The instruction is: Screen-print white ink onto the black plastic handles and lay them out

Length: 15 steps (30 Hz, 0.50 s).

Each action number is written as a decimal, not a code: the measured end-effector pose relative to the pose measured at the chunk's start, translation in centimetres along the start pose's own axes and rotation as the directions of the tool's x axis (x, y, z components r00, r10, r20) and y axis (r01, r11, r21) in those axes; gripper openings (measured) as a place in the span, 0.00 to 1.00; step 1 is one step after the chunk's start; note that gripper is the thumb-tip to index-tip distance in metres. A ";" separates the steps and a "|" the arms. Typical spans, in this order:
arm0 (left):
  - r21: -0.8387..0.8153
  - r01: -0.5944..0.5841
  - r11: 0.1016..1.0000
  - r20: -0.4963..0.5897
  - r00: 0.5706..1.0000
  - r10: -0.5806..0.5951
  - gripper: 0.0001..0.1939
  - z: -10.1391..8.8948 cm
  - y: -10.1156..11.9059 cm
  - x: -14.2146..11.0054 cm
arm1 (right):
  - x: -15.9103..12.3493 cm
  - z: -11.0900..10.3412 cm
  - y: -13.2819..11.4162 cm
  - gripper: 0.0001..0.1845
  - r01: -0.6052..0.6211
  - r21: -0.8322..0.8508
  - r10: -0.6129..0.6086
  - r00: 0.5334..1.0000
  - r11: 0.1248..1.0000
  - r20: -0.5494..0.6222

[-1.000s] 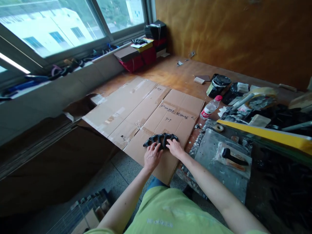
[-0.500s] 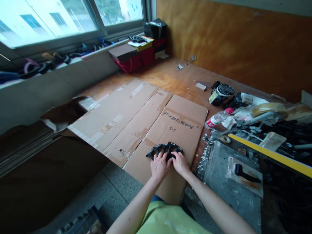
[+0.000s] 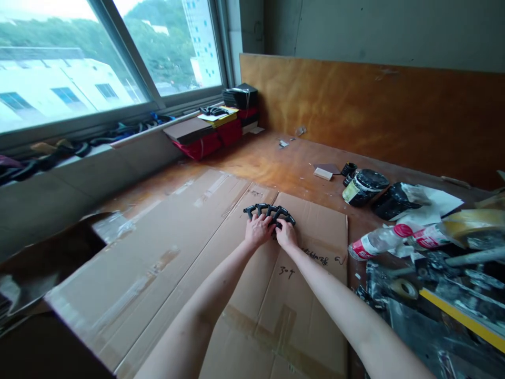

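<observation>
Several black handle-shaped pieces (image 3: pixel 268 209) with wider, T-like ends stand side by side in a fanned row on the flattened cardboard (image 3: pixel 221 237). My left hand (image 3: pixel 258 230) is closed around the near ends of the pieces on the left and in the middle, its fingers bent over them. At the right end of the row, my right hand (image 3: pixel 286 234) grips the near ends with thumb and fingers. The fingertips and the lower parts of the pieces are partly hidden. Handwriting on the cardboard shows beside my right forearm.
Plastic bottles (image 3: pixel 381 241), a black-smeared tub (image 3: pixel 365 188) and a tape roll (image 3: pixel 403 289) lie to the right. A yellow-edged tray (image 3: pixel 465 318) is at the lower right. Red-and-black stacks (image 3: pixel 213 138) stand below the window. A wooden board (image 3: pixel 355 108) closes off the back.
Both hands have carried the row of black pieces farther forward over the cardboard, past the handwriting. My arms are stretched out more, and the view has tilted up and moved forward.
</observation>
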<state>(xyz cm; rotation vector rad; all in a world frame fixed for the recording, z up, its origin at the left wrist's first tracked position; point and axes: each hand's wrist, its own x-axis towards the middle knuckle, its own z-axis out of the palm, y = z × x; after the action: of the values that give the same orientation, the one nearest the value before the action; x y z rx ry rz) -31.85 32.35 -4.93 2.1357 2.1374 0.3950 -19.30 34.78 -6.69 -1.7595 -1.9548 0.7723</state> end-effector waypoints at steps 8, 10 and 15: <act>0.057 -0.059 0.997 -0.037 0.997 0.061 0.21 3.6 -2.7 11.4 | 12.2 1.2 1.1 0.21 0.001 -0.033 0.000 1.000 0.999 0.026; 0.053 -0.040 0.998 -0.058 0.997 0.043 0.22 4.3 -2.8 11.6 | 12.9 1.1 1.2 0.22 0.007 0.009 -0.007 0.999 1.000 0.040; 0.032 -0.046 0.998 -0.172 0.984 0.051 0.25 5.5 -2.9 9.7 | 10.8 0.1 0.5 0.32 -0.028 0.131 0.024 0.999 0.991 0.032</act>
<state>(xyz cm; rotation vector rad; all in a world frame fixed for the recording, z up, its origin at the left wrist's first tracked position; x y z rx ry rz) -33.49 42.64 -9.83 2.2487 2.1945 0.5779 -20.33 45.48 -7.83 -1.7075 -1.8586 0.9200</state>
